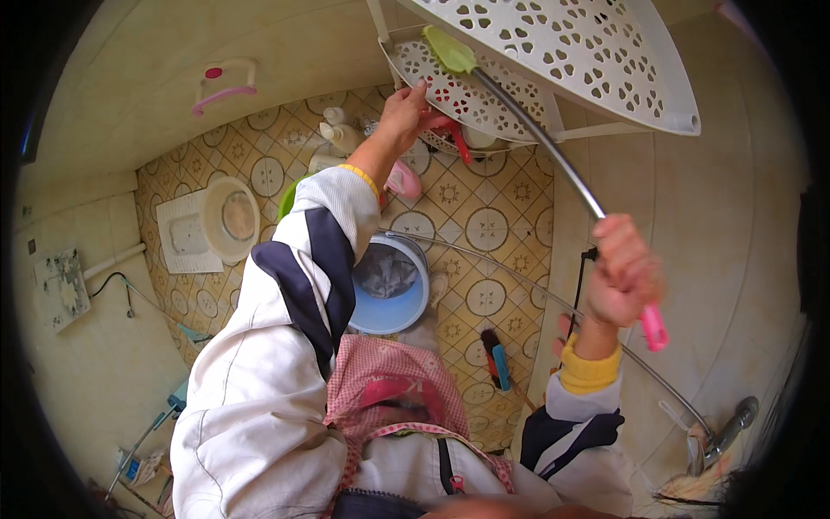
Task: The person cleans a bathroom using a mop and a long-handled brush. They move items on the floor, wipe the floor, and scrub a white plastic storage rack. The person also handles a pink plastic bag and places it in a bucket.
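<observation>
My right hand point(622, 272) grips the metal handle of a long brush point(538, 130) near its pink end. The brush's green bristled head point(450, 50) is over the middle tier point(519, 97) of a white plastic corner shelf, just under the edge of its top tier point(570, 58). Both tiers have heart-shaped cut-outs. My left hand point(405, 113) holds the front rim of that middle tier, thumb on top and fingers partly hidden beneath. Red items, one with a red handle point(462, 144), show on a lower tier below it.
A blue bucket point(389, 314) with grey cloth and water stands before me, a metal shower hose point(486, 263) running past it to a wall tap point(733, 425). Left are a cream basin point(251, 201) and a squat toilet point(178, 250). Bottles point(342, 136), a pink slipper point(404, 180) and brush point(496, 360) are on the floor.
</observation>
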`<move>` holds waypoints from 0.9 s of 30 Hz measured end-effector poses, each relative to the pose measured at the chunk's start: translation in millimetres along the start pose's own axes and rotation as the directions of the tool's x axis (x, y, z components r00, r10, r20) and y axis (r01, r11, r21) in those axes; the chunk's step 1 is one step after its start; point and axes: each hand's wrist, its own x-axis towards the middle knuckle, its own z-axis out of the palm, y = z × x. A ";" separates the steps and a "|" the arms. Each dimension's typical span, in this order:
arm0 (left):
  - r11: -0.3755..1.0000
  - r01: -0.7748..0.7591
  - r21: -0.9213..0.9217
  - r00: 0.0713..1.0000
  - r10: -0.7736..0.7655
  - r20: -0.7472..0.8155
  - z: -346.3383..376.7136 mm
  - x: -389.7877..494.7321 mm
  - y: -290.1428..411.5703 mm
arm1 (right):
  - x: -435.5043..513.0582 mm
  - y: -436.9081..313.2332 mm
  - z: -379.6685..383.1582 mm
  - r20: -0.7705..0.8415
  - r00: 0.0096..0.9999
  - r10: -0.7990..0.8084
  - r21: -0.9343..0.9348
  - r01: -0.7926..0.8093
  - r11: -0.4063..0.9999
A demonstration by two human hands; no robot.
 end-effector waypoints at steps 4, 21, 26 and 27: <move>1.000 -0.021 0.014 0.999 0.020 0.044 -2.8 3.2 1.8 | -12.8 -37.8 -35.3 -0.138 0.989 -0.052 -0.100 0.038 0.994; 0.882 0.131 0.453 0.991 -0.109 -0.075 -65.3 17.2 -140.1 | -162.0 -119.4 -43.7 -0.563 0.774 0.291 0.207 -0.209 0.956; 0.424 -0.332 0.843 0.921 0.337 0.194 -28.7 66.4 -197.4 | -236.1 -82.1 -27.7 -0.645 0.679 0.350 0.150 -0.337 0.930; 0.233 -0.399 0.887 0.863 0.424 0.276 -18.6 72.6 -207.1 | -250.1 -80.9 -26.6 -0.667 0.656 0.353 0.138 -0.357 0.924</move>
